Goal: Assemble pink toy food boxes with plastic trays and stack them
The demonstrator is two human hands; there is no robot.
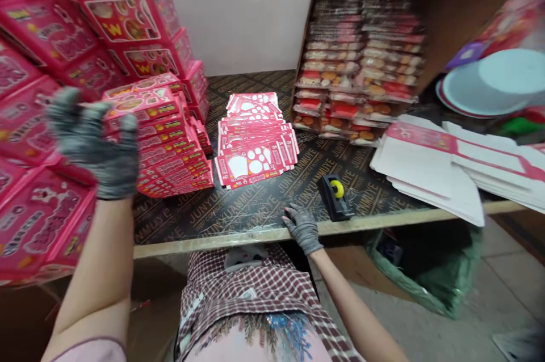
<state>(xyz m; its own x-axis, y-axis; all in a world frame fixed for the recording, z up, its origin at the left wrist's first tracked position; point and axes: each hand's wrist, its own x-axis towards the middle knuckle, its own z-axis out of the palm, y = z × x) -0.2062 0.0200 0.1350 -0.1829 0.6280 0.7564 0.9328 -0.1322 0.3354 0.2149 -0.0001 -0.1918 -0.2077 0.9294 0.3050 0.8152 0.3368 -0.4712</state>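
My left hand [100, 143], in a grey glove with bare fingertips, is raised at the left, its fingers spread and nothing in them. Right beside it is a stack of pink printed boxes [166, 146], with taller piles of pink boxes [55, 33] behind. My right hand [303, 227], gloved the same way, rests on the table's front edge with fingers stretched out. To its right sits a black tape dispenser [334, 197] with a yellow core. Pink printed cards with white cut-outs [255, 146] lie fanned in a pile at the table's middle.
Wrapped packs [340, 78] fill a box at the back. White and pink flat cartons [430, 163] overhang the table edge [255, 236] at right, near light blue lids [489, 81]. A green bag [413, 282] hangs open below.
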